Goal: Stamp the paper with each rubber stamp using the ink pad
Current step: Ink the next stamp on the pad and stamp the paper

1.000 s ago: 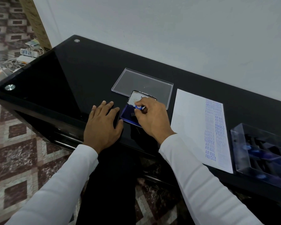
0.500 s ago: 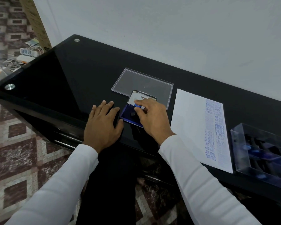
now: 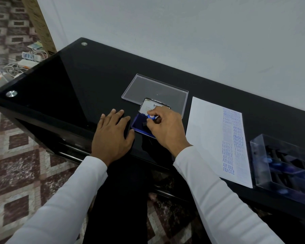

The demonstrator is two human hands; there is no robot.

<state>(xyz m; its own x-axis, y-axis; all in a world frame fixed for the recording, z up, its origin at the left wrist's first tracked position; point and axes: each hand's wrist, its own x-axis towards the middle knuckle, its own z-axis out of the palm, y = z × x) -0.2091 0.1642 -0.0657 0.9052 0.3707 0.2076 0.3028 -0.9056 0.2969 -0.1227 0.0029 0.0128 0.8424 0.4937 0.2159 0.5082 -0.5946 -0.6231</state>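
your right hand (image 3: 167, 131) has lifted the one stamp (image 3: 151, 117) slightly, still pinching it upright over the one ink pad (image 3: 139, 125); your left hand (image 3: 111, 136) lies flat, fingers straight, beside one sheet of paper (image 3: 206, 138).

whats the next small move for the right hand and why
Probably lift the stamp off the ink pad and carry it right to the paper: the right hand pinches it over the pad, so it looks inked.
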